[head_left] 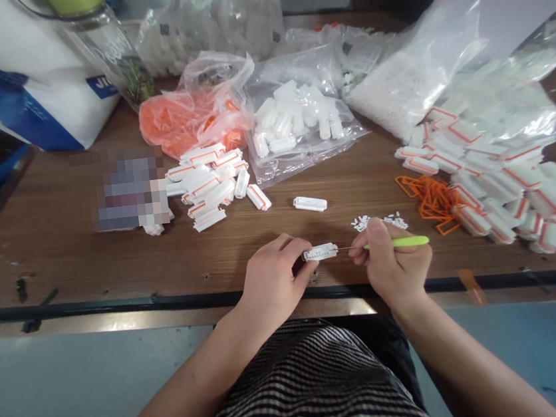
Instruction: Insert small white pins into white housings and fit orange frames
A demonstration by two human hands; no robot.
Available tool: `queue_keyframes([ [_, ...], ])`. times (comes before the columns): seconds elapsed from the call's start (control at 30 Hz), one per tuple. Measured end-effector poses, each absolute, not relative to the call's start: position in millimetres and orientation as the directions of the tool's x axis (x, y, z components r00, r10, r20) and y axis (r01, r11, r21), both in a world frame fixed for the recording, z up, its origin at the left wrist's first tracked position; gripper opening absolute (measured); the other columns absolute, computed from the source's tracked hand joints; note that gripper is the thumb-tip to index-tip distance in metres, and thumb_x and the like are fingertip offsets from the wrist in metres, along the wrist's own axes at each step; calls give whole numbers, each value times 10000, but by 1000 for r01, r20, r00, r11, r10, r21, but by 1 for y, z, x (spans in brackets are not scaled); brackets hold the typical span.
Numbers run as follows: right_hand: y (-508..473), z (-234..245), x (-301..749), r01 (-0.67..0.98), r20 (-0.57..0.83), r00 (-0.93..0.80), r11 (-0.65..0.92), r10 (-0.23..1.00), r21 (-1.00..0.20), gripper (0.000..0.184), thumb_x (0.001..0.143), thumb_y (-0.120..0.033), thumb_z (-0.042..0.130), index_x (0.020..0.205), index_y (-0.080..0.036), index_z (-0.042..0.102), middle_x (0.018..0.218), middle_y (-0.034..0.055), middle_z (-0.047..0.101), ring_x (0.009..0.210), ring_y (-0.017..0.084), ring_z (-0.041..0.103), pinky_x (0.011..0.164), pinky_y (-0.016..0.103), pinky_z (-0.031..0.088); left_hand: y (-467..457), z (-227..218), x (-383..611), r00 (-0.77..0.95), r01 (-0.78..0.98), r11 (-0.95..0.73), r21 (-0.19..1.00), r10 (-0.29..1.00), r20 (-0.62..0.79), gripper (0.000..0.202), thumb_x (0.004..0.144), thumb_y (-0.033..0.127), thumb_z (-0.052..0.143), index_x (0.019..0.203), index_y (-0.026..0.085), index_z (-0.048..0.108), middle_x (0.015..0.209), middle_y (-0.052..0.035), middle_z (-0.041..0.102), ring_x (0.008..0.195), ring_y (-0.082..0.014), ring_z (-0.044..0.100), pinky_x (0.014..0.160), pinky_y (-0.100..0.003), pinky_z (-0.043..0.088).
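Observation:
My left hand (274, 278) pinches a small white plastic connector (320, 252) near the table's front edge. My right hand (395, 263) is closed round a thin tool with a lime-green handle (402, 242); its fine metal tip points left at the connector's end. Just behind my right hand lies a scatter of tiny white pieces (378, 222). Another loose white connector (310, 203) lies on the wood a little farther back.
A pile of white connectors with orange seals (212, 184) lies left of centre, a bigger pile (498, 177) at the right beside loose orange rings (430, 201). Clear bags of white parts (298, 122) and an orange bag (182, 119) sit behind. A white-blue box (17, 77) stands far left.

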State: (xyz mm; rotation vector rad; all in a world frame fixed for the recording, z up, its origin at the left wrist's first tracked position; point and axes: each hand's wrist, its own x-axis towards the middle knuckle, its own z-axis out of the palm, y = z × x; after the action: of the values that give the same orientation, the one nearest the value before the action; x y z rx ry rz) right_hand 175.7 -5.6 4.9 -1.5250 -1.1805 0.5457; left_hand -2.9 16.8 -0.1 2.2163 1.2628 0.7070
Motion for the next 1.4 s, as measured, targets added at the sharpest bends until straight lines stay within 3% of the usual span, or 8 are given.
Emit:
queue_keyframes([
  [0.43, -4, 2, 176, 339, 159, 423, 7, 892, -941, 473, 953, -392, 496, 545, -175, 596, 478, -8, 603, 377, 66, 532, 384, 188, 431, 16, -3, -3, 440, 633, -450, 630, 879, 186, 106, 842, 216, 709, 922, 204, 640, 845, 1, 655, 694, -148, 596, 636, -283, 474],
  [1.4, -1, 0, 176, 320, 133, 435, -14, 891, -947, 477, 947, -433, 504, 566, -170, 616, 477, 2, 613, 384, 76, 548, 385, 187, 448, 16, 0, -3, 447, 634, -462, 620, 874, 193, 86, 850, 215, 688, 915, 198, 634, 819, 0, 646, 684, -144, 591, 614, -272, 465],
])
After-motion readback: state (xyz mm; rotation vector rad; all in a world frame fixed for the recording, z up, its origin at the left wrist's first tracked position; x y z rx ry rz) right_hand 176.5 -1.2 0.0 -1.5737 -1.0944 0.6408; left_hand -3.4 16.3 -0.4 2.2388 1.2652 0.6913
